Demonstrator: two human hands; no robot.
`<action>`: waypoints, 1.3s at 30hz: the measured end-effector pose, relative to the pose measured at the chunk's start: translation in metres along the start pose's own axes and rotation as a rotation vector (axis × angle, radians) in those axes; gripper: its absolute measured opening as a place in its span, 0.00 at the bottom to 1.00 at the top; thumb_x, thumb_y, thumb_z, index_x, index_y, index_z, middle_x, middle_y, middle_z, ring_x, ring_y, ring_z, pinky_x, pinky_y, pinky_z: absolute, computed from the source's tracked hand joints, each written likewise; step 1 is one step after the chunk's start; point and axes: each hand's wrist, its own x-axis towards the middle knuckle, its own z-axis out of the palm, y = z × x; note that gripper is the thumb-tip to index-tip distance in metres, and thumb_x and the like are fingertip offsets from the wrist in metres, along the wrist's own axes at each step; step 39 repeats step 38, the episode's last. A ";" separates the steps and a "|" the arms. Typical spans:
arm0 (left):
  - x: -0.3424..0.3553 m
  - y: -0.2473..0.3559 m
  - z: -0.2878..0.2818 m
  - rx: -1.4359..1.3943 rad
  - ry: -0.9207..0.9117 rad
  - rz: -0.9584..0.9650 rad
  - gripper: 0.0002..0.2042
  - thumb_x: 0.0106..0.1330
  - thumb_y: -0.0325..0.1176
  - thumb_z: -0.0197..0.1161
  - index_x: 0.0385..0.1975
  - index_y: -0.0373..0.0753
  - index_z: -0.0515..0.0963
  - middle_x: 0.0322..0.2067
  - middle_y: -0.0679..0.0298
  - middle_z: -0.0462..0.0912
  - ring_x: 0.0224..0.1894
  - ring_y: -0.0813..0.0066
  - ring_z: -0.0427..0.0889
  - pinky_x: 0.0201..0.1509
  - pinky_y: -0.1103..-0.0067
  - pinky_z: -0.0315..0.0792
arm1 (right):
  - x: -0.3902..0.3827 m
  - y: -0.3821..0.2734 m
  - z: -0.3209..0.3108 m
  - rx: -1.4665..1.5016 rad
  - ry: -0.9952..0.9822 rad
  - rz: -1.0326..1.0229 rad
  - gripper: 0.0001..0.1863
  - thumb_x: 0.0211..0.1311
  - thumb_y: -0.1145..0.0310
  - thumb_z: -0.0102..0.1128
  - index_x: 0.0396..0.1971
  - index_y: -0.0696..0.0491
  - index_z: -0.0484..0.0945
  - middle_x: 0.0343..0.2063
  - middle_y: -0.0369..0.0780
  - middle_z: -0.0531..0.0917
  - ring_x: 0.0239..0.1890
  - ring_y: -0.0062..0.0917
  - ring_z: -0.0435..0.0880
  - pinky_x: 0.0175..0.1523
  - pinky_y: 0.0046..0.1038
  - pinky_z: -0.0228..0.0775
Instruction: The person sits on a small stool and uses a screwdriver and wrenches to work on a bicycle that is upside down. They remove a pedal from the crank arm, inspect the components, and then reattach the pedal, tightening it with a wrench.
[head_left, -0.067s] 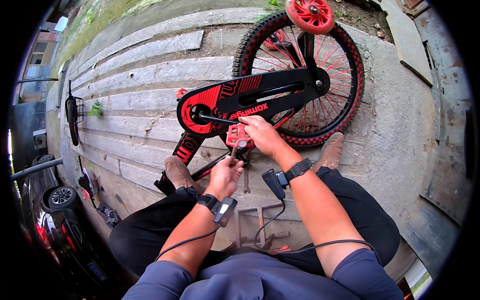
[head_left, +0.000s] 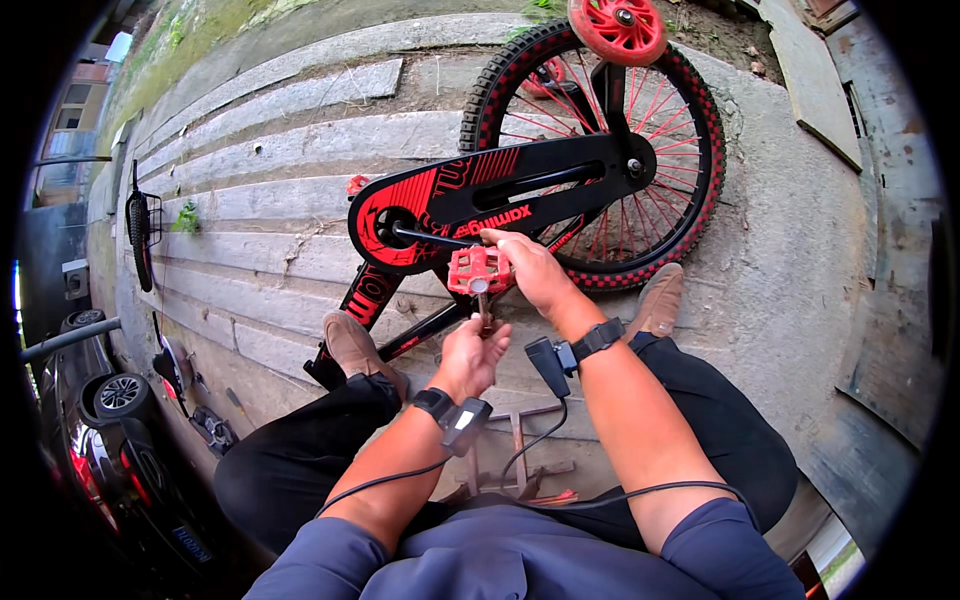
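An upside-down bicycle stands before me, with a black and red chain guard. Its red pedal sits at the end of the black crank arm. My right hand lies against the pedal and the crank's end, thumb side toward the chain guard, fingers partly hidden. Just below the pedal, my left hand is closed round a narrow rusty metal tool, whose upper end meets the pedal. Most of that tool is covered by my fingers, so its kind is not clear.
The rear wheel with red spokes and a red training wheel rise at the far side. My shoes flank the bicycle. A small metal frame lies between my legs. At left are another bicycle and a dark car.
My left hand has shifted right and slightly up, with the rusty tool swinging along. The pedal shows more of its face. My right hand stays nearly in place.
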 end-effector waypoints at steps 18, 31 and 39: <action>-0.016 0.004 0.040 0.326 -0.137 -0.034 0.15 0.77 0.39 0.49 0.51 0.35 0.73 0.53 0.52 0.80 0.54 0.58 0.81 0.54 0.69 0.74 | -0.020 -0.019 -0.079 0.052 -0.134 0.489 0.11 0.62 0.65 0.66 0.39 0.57 0.84 0.28 0.34 0.84 0.27 0.15 0.81 0.33 0.18 0.73; -0.032 0.114 0.082 0.655 -0.076 0.878 0.13 0.71 0.36 0.60 0.47 0.34 0.76 0.37 0.62 0.83 0.38 0.79 0.83 0.41 0.80 0.77 | 0.048 -0.025 -0.051 0.122 0.328 0.082 0.17 0.61 0.69 0.67 0.47 0.59 0.78 0.32 0.35 0.84 0.30 0.17 0.83 0.36 0.21 0.75; -0.033 0.135 0.129 0.829 -0.300 0.823 0.21 0.70 0.31 0.62 0.60 0.33 0.69 0.50 0.60 0.81 0.51 0.76 0.80 0.56 0.81 0.73 | 0.078 -0.059 -0.012 -0.206 0.239 0.006 0.17 0.57 0.66 0.68 0.45 0.58 0.83 0.40 0.46 0.88 0.42 0.33 0.88 0.50 0.31 0.78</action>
